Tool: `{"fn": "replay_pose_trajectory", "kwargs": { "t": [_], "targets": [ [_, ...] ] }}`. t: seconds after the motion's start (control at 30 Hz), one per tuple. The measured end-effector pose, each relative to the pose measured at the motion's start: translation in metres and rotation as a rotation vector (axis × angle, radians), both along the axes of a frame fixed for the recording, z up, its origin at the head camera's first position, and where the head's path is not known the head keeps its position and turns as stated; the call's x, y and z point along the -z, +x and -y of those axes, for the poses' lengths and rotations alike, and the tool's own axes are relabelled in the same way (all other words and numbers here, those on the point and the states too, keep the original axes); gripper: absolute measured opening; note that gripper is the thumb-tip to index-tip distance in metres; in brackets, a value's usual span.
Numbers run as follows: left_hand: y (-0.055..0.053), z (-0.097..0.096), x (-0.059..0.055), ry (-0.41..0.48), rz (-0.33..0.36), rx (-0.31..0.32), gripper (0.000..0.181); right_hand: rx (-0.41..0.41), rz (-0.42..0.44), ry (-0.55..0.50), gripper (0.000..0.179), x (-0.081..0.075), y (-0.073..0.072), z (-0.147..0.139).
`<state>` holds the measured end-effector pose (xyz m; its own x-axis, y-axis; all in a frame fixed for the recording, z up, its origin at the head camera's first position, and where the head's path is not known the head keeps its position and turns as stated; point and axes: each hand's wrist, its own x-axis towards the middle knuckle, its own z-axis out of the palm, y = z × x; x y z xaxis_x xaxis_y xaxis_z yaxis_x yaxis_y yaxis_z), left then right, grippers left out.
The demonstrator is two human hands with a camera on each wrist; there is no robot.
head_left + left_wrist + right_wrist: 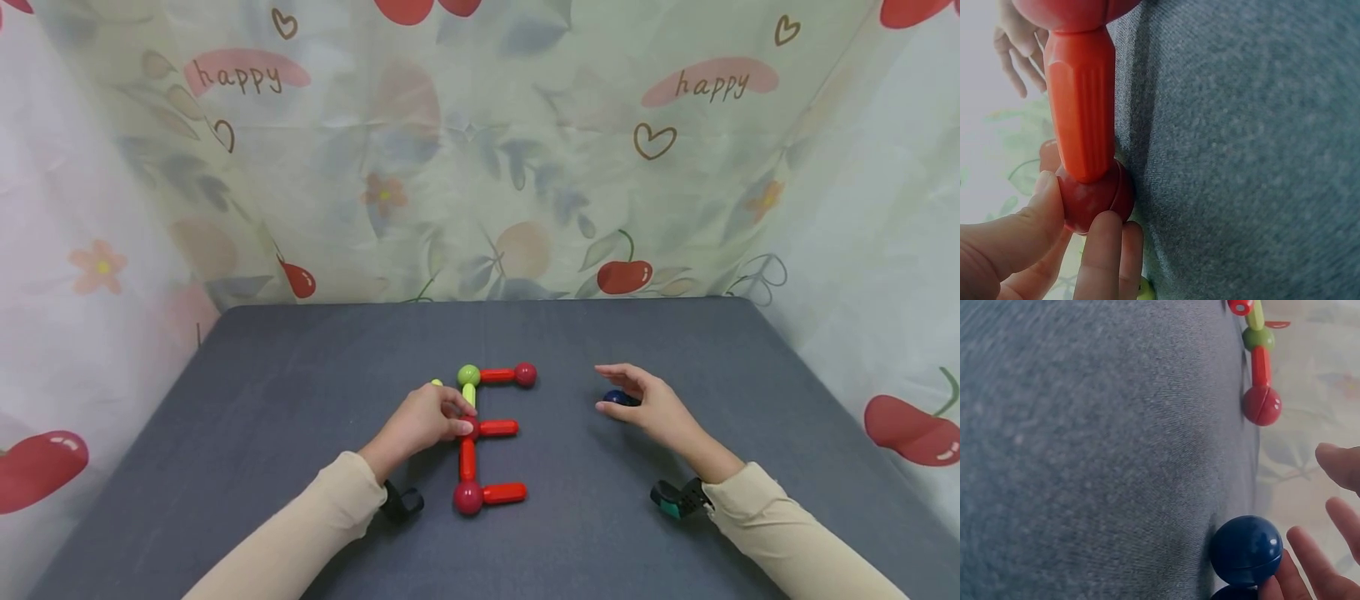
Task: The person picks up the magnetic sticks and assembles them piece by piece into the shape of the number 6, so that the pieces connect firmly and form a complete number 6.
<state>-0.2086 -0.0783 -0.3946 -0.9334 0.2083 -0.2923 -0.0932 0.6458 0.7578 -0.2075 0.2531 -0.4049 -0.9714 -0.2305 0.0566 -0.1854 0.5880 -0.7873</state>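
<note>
My left hand (427, 421) pinches the middle red ball (1094, 194) of an E-shaped chain of balls and sticks between thumb and fingers. A red stick (468, 460) runs from that ball to a larger-looking red ball (468, 497) nearest me. Beyond it, a yellow-green stick (468, 395) leads to a green ball (468, 376). Three red sticks point rightward; the far one (497, 376) ends in a red ball (526, 375). My right hand (652, 412) is spread beside a dark blue ball (1246, 550), its thumb apart from the ball and other fingertips right at its side.
A second dark blue ball (1235, 592) sits beside the first, partly cut off by the frame. A small yellow-green piece (437, 382) peeks out behind my left hand. The dark grey table (337, 350) ends at a patterned curtain (480, 167) at the back and sides.
</note>
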Motion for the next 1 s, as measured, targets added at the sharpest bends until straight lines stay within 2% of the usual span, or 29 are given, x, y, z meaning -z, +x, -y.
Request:
{"fn": "replay_pose_trajectory", "kwargs": {
  "t": [0.27,0.63,1.0],
  "targets": [
    [-0.0001,-0.0006,-0.0012,-0.001,0.003,-0.004,0.017,-0.012,0.035,0.043,0.048,0.0016,0.0009,-0.0011],
    [0.0012,-0.0013,-0.0022,-0.008,0.002,-0.008,0.018,-0.1,0.048,0.108,0.04,0.004,0.0021,-0.0016],
    [0.0012,-0.0016,-0.0015,-0.008,-0.003,-0.005,0.018,-0.112,0.075,0.136,0.033,0.0066,0.0006,-0.002]
  ]
}}
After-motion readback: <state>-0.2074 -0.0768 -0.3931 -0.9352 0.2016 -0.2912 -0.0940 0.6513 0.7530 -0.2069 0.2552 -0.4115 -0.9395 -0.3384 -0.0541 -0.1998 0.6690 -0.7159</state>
